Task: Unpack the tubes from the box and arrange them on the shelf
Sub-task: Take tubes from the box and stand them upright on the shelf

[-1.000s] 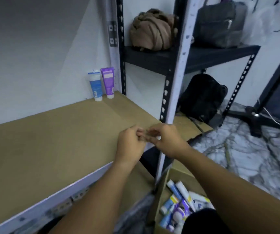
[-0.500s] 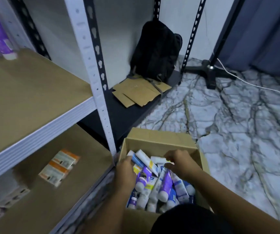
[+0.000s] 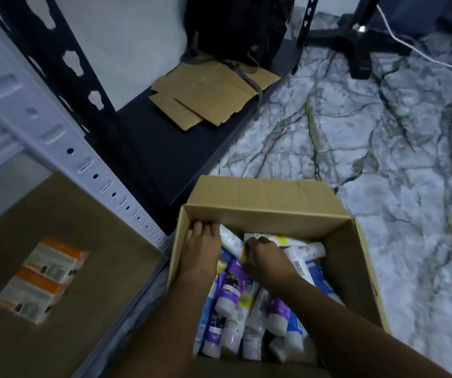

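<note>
Head view: both hands (image 3: 267,257) among tubes (image 3: 230,294) inside box (image 3: 260,195).

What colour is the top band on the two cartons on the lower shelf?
Orange, above a pale, blurred face; the two cartons show only in the head view.

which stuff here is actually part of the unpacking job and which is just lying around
Part of the job:
- cardboard box
- tubes piled inside it
- left hand and right hand, both in the box
- brown shelf board

Just lying about:
- flat cardboard pieces
- orange-and-white packets
- black bag
- white cable
</note>
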`<state>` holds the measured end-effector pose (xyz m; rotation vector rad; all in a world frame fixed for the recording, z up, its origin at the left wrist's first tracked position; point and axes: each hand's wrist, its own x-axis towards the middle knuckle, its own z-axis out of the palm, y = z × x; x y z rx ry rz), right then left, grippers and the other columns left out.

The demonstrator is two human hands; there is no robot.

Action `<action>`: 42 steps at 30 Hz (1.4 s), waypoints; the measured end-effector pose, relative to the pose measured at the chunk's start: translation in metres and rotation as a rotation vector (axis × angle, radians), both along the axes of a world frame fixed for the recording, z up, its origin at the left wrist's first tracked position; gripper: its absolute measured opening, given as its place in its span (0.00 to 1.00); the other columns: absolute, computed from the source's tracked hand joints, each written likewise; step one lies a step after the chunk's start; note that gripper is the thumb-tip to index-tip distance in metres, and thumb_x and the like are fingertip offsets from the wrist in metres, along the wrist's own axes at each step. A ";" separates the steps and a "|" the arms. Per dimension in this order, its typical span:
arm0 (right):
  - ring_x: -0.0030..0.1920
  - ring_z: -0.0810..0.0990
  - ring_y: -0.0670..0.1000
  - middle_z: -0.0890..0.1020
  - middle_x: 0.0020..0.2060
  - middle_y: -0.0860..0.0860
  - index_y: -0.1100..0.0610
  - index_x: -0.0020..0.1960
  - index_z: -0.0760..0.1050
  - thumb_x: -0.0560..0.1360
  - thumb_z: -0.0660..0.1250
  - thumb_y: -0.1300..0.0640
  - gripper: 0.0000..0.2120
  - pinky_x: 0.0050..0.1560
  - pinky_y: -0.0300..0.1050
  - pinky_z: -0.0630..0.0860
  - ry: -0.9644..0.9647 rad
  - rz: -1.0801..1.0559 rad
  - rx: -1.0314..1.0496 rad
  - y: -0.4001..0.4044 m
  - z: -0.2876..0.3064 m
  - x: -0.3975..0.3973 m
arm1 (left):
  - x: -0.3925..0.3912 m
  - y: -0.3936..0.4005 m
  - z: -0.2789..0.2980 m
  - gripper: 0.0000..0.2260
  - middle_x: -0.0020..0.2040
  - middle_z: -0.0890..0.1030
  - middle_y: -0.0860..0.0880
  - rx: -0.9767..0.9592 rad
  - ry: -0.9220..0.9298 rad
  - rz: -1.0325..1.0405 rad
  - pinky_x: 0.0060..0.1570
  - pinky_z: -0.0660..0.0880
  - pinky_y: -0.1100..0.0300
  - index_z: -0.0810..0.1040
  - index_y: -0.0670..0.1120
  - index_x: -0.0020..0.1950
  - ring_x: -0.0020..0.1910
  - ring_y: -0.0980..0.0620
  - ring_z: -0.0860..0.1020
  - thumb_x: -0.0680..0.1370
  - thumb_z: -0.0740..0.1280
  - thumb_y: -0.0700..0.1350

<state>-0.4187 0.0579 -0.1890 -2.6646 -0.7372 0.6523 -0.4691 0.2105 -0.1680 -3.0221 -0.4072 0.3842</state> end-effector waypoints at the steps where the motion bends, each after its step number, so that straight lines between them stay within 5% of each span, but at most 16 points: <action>1: 0.52 0.79 0.62 0.78 0.53 0.57 0.56 0.60 0.71 0.73 0.67 0.51 0.19 0.47 0.51 0.75 -0.019 0.005 0.001 -0.001 -0.003 -0.001 | 0.002 0.000 0.000 0.21 0.67 0.73 0.45 0.003 0.002 -0.001 0.65 0.64 0.52 0.62 0.45 0.72 0.67 0.44 0.67 0.79 0.61 0.39; 9: 0.49 0.80 0.61 0.82 0.48 0.58 0.57 0.55 0.76 0.72 0.66 0.53 0.13 0.44 0.50 0.72 -0.041 0.012 0.149 -0.016 0.019 -0.005 | 0.000 -0.002 0.023 0.17 0.64 0.73 0.43 -0.009 0.168 0.057 0.64 0.68 0.56 0.74 0.44 0.66 0.64 0.45 0.71 0.77 0.68 0.40; 13: 0.47 0.82 0.55 0.85 0.45 0.53 0.55 0.55 0.80 0.74 0.68 0.55 0.11 0.45 0.44 0.72 -0.061 -0.040 0.337 -0.043 0.049 -0.006 | -0.023 -0.011 0.046 0.14 0.66 0.71 0.42 0.021 0.119 0.056 0.66 0.67 0.54 0.76 0.45 0.64 0.66 0.44 0.68 0.79 0.65 0.41; 16: 0.42 0.83 0.54 0.85 0.39 0.50 0.50 0.50 0.80 0.75 0.66 0.48 0.08 0.43 0.47 0.76 -0.115 -0.119 0.411 -0.057 0.077 -0.007 | -0.045 -0.015 0.062 0.13 0.68 0.70 0.44 0.021 0.042 0.070 0.68 0.64 0.52 0.77 0.45 0.63 0.68 0.44 0.66 0.79 0.64 0.41; 19: 0.38 0.83 0.50 0.84 0.36 0.48 0.49 0.47 0.78 0.74 0.66 0.40 0.13 0.41 0.50 0.79 -0.128 -0.260 0.499 -0.066 0.105 -0.007 | -0.066 -0.023 0.082 0.13 0.66 0.72 0.48 -0.047 -0.066 0.138 0.65 0.66 0.55 0.76 0.48 0.64 0.66 0.47 0.67 0.79 0.65 0.45; 24: 0.36 0.83 0.41 0.84 0.33 0.44 0.51 0.41 0.79 0.66 0.79 0.48 0.12 0.37 0.37 0.78 -0.151 -0.528 0.841 -0.062 0.179 -0.015 | -0.096 -0.032 0.124 0.14 0.56 0.77 0.50 -0.289 -0.279 0.317 0.51 0.74 0.60 0.74 0.50 0.60 0.56 0.50 0.76 0.76 0.70 0.48; 28: 0.35 0.84 0.48 0.84 0.32 0.48 0.53 0.37 0.80 0.59 0.83 0.48 0.15 0.39 0.50 0.80 -0.123 -0.612 1.023 -0.053 0.235 -0.023 | -0.115 -0.030 0.164 0.14 0.47 0.80 0.53 -0.605 -0.503 0.438 0.41 0.79 0.57 0.73 0.52 0.51 0.43 0.54 0.80 0.70 0.76 0.48; 31: 0.34 0.83 0.52 0.84 0.31 0.50 0.55 0.35 0.81 0.58 0.84 0.49 0.15 0.37 0.53 0.80 -0.088 -0.537 1.108 -0.042 0.277 -0.040 | -0.132 -0.027 0.204 0.15 0.43 0.82 0.55 -0.770 -0.676 0.466 0.39 0.81 0.56 0.74 0.54 0.47 0.39 0.59 0.81 0.68 0.78 0.48; 34: 0.31 0.81 0.48 0.84 0.30 0.50 0.56 0.34 0.82 0.57 0.83 0.49 0.14 0.35 0.50 0.79 -0.063 -0.407 1.144 -0.027 0.319 -0.063 | -0.151 -0.022 0.253 0.18 0.43 0.83 0.54 -0.905 -0.874 0.475 0.32 0.78 0.66 0.76 0.54 0.49 0.37 0.62 0.81 0.66 0.81 0.45; 42: 0.33 0.83 0.47 0.85 0.32 0.47 0.50 0.33 0.82 0.59 0.83 0.53 0.10 0.34 0.44 0.79 0.004 -0.140 1.174 0.039 0.408 -0.129 | -0.214 0.021 0.353 0.22 0.42 0.83 0.57 -0.759 -1.165 0.469 0.36 0.82 0.57 0.73 0.55 0.44 0.39 0.60 0.82 0.61 0.83 0.53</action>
